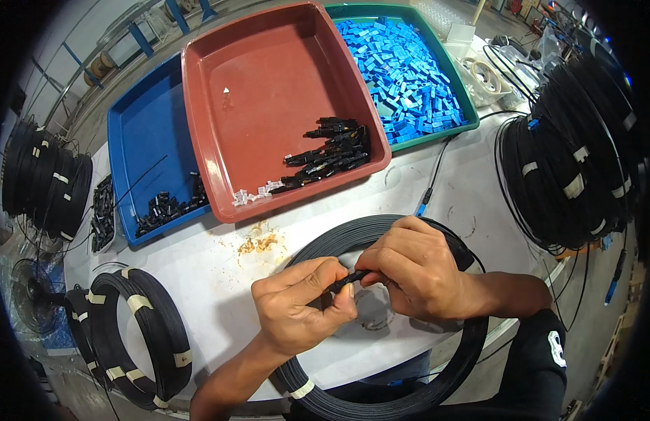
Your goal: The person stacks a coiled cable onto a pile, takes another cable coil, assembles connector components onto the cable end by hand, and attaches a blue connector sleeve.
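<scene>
Between my two hands is a slim black cable connector (pixel 347 281), held tilted up toward the right. My left hand (pixel 297 305) is closed, pinching its left end between thumb and fingers. My right hand (pixel 415 270) grips the other end, its fingertips covering part of it. Beneath both hands a large coil of black cable (pixel 318 247) lies on the table, overhanging the near edge, with pale tape around it. Just beyond my right hand, a black cable end with a blue tip (pixel 421 209) rests on the white surface.
A red tray (pixel 269 91) holds black connector housings (pixel 332 154) and small clear pieces (pixel 255 192). It overlaps a blue tray (pixel 146 126) with small black parts. A green tray (pixel 437 140) holds many blue clips (pixel 402 77). Taped cable coils stand left (pixel 146 316) and right (pixel 570 154).
</scene>
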Available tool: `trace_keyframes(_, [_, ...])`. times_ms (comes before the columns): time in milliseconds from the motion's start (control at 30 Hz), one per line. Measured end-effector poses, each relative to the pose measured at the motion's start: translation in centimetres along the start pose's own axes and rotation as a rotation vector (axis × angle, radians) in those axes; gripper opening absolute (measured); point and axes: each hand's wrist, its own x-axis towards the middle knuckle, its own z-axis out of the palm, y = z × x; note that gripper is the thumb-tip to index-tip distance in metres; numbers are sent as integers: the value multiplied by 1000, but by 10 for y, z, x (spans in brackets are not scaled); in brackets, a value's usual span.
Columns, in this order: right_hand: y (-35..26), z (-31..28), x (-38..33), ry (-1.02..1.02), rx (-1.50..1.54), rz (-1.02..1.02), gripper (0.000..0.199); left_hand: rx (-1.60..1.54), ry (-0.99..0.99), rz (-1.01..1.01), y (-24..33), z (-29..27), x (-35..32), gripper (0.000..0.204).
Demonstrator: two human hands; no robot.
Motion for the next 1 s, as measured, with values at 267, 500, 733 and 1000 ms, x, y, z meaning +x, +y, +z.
trace_keyframes(267, [-2, -8, 8, -207, 40, 111, 24, -149, -29, -117, -4, -3, 3, 20])
trace_keyframes(500, [3, 0, 12, -115, 284, 182, 22, -284, 39, -442, 0, -4, 1, 12])
trace_keyframes(733, [6, 7, -1, -43, 109, 56, 31, -191, -4, -284, -2, -2, 2, 14])
trace_keyframes(1000, [5, 11, -3, 36, 82, -44, 38, -279, -48, -385, -1, -1, -1, 16])
